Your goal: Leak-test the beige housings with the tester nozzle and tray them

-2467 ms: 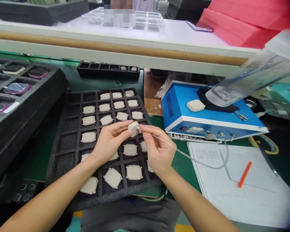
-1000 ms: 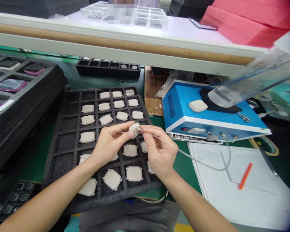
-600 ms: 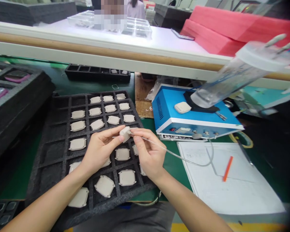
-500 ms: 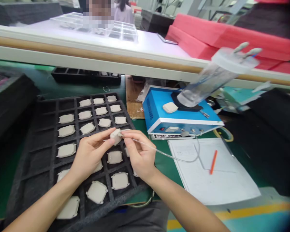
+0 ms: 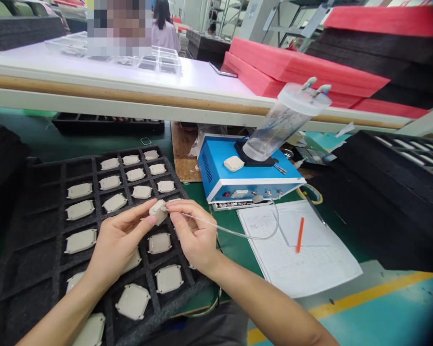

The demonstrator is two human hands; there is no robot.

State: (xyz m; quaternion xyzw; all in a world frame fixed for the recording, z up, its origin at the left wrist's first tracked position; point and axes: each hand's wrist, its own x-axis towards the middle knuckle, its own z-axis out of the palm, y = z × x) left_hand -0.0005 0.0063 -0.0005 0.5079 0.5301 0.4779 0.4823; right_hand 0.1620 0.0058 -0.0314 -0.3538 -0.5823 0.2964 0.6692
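Between finger and thumb, my left hand (image 5: 120, 238) pinches a small cream watch-case-like part (image 5: 158, 211), tilted on edge above the tray. My right hand (image 5: 195, 235) closes on the end of a clear thin tube (image 5: 238, 235), whose tip meets the part's side. The tube curves back to the front of a blue box-shaped machine (image 5: 252, 180). Below both hands lies a black foam tray (image 5: 36, 269) with square compartments, many holding similar cream parts (image 5: 169, 278). The left-hand compartments show bare foam. My right fingers hide the tube's very tip.
On the machine stand a tilted clear cylinder (image 5: 274, 125) and another cream part (image 5: 234, 164). Right of it lie written sheets (image 5: 310, 269) with an orange pen (image 5: 300, 235). A raised white shelf (image 5: 202, 91) crosses behind, carrying red foam blocks (image 5: 285, 62). A person sits beyond it.
The whole view has shifted, so the hands and tray appear further left and slightly lower. Both hands keep the same hold on the part and the tube.
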